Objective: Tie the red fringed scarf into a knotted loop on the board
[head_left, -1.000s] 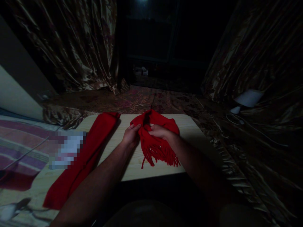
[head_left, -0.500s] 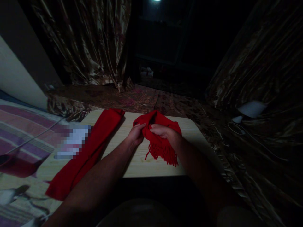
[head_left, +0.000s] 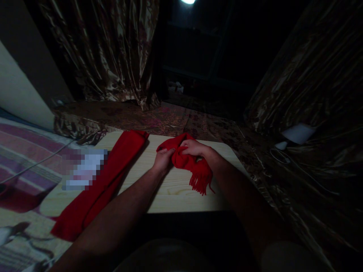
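A red fringed scarf (head_left: 183,160) lies bunched and looped on the pale wooden table (head_left: 167,198). My left hand (head_left: 163,159) is closed on its left side, thumb on top of the cloth. My right hand (head_left: 194,148) grips the upper middle of the scarf, its fingers partly hidden in the folds. The fringe hangs toward me below the right wrist. Left of my left forearm, a long folded piece of red cloth (head_left: 113,170) stretches slantwise over the table and past its near left edge; neither hand's fingers touch it.
Left of the table is a bed with a striped cover (head_left: 28,151), crossed by a pale cable. A blurred-out white item (head_left: 87,168) lies beside the folded red cloth. Patterned curtains (head_left: 113,56) hang behind. At right sits a white lamp-like object (head_left: 299,133) with a cord.
My right hand has moved slightly up and pulled the scarf into a tighter bunch. The fringe has narrowed and shifted, and a gap shows in the cloth near the right wrist.
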`<state>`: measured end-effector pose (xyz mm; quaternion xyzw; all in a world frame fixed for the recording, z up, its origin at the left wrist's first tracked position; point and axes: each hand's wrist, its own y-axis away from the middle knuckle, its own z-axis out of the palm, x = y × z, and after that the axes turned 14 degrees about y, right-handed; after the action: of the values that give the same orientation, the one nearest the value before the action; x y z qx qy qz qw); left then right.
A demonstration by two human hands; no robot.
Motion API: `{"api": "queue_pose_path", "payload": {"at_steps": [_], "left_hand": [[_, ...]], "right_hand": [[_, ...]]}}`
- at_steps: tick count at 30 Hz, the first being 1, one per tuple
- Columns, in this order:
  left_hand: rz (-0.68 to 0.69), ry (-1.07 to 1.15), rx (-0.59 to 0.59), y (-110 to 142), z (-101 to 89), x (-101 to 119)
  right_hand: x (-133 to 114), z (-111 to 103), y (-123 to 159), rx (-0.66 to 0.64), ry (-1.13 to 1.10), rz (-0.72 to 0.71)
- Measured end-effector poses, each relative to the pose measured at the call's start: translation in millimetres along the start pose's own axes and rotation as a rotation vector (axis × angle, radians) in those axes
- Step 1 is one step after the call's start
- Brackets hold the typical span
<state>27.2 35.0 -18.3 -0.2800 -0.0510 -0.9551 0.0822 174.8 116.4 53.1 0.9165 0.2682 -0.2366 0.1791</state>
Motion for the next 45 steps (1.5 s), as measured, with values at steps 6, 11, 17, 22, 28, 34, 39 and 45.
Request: {"api": "queue_pose_path", "payload": {"at_steps": [6,11,17,22,28,34,39,45], "left_hand": [[0.035,-0.113,0.04,-2.7,-5.9,-1.8],[0.021,-0.228,0.098,-1.2,-8.0,-1.9],[-0.166,0.056,-0.048,2.4,-0.9,7.0],[-0.193,0.195,-0.04,-1.9,0.1,15.8],[-0.067,-0.002,0.063,-2.6,-3.4,7.0],[0.333,-0.96,0.239,11.2,-10.2,21.3],[0.642,-1.406,-0.142,13.7,-15.1,40.0],[0.373,-1.643,-0.5,1.2,-31.4,29.3]], "right_hand": [[-8.1,-16.9,12.3,0.03,0.317,0.062],[-20.6,-19.0,20.5,0.142,0.001,0.098],[-46.8,-20.0,46.0,0.195,0.02,-0.185],[-54.7,-20.7,75.1,0.183,0.279,-0.151],[-52.0,-18.7,98.5,0.325,0.32,-0.064],[-63.9,13.1,139.1,-0.337,0.245,-0.389],[-40.1,27.1,134.1,0.318,0.508,0.061],[-24.2,56.8,132.8,0.345,0.708,0.276]]}}
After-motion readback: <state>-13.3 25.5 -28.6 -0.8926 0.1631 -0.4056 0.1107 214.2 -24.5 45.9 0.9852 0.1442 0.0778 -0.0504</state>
